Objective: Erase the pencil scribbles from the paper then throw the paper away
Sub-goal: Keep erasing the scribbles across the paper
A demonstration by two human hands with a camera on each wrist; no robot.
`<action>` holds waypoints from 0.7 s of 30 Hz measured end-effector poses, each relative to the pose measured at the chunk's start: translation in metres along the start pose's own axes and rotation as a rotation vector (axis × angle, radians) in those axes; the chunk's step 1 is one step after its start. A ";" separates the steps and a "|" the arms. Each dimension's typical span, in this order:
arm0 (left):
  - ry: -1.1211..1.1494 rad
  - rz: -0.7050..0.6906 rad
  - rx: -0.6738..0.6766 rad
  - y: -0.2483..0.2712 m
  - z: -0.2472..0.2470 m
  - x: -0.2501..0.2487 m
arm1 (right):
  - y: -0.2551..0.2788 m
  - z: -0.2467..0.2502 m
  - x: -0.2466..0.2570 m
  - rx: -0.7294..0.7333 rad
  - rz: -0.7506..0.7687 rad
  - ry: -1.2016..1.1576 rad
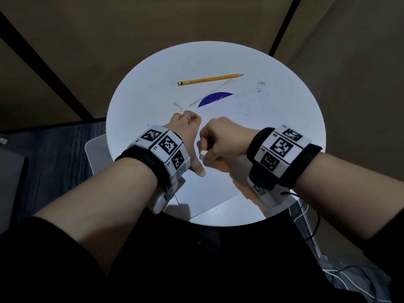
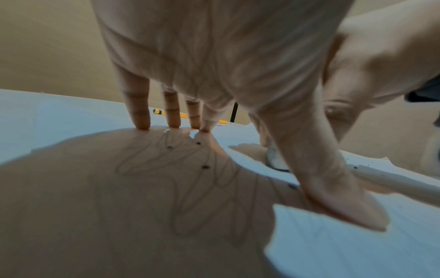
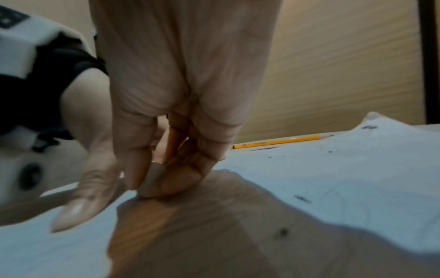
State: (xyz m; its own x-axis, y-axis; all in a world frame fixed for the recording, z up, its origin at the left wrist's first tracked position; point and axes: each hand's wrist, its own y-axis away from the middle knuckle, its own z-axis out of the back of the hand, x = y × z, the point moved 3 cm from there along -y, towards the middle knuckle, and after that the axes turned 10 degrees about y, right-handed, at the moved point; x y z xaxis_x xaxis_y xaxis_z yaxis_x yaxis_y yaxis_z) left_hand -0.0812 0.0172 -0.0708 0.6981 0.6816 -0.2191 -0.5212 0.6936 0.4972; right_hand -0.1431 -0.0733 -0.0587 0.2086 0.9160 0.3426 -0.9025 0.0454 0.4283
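Observation:
A white paper (image 1: 207, 193) lies on the round white table (image 1: 153, 68), and grey pencil scribbles (image 2: 166, 178) show on it under my left palm. My left hand (image 1: 185, 136) presses the sheet with straight fingers (image 2: 138, 112) and a spread thumb (image 2: 333, 188). Just to its right, my right hand (image 1: 223, 138) pinches a small white eraser (image 1: 203, 154) between thumb and fingers, and the eraser's (image 3: 152, 180) lower end touches the paper (image 3: 333, 169). Dark eraser crumbs dot the sheet.
A yellow pencil (image 1: 209, 79) lies on the far part of the table, apart from both hands. A blue printed patch (image 1: 215, 99) shows beyond my hands. A white object (image 1: 94, 149) sits below the table's left edge, and cables (image 1: 306, 215) hang at the right.

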 end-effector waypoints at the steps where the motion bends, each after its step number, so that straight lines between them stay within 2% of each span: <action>1: -0.002 0.001 0.002 0.000 -0.001 0.000 | 0.001 -0.001 0.001 0.019 0.015 0.016; 7: -0.025 0.013 0.004 0.002 0.001 -0.002 | -0.007 0.025 -0.024 -0.177 -0.125 -0.086; 12: -0.014 0.003 -0.011 0.001 -0.001 -0.001 | 0.004 -0.001 -0.002 -0.005 -0.005 0.003; 14: -0.020 0.009 -0.001 0.001 0.000 -0.001 | 0.001 0.009 -0.011 -0.033 -0.034 0.021; 18: -0.028 0.022 0.010 0.001 0.002 -0.001 | -0.007 0.029 -0.029 -0.220 -0.155 -0.010; 21: -0.019 0.013 0.004 0.000 0.000 -0.001 | 0.002 0.010 -0.012 -0.066 -0.074 0.001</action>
State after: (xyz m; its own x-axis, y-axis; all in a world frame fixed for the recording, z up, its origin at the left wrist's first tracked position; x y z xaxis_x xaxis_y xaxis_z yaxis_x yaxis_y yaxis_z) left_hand -0.0819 0.0168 -0.0707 0.7005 0.6859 -0.1971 -0.5283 0.6841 0.5029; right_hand -0.1438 -0.0884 -0.0538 0.2753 0.9095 0.3116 -0.9076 0.1390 0.3962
